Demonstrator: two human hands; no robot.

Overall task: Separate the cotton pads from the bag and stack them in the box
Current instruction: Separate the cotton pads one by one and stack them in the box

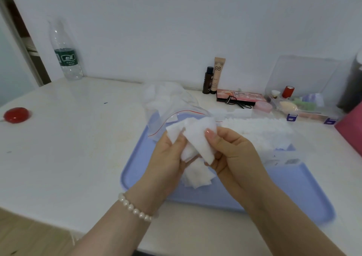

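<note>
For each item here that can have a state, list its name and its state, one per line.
Left hand: grips cotton pads.
Right hand: pinches the pads.
Zip bag: open, pads inside.
Clear box: open, partly filled with pads.
Water bottle: upright, nearly empty.
BB tube: upright.

Two bare forearms come in from six o'clock, no sleeves showing. On the left wrist, a bracelet of round white pearl beads [135, 208]. The right hand's [233, 154] thumbnail is glossy and pale pink, neatly rounded.
</note>
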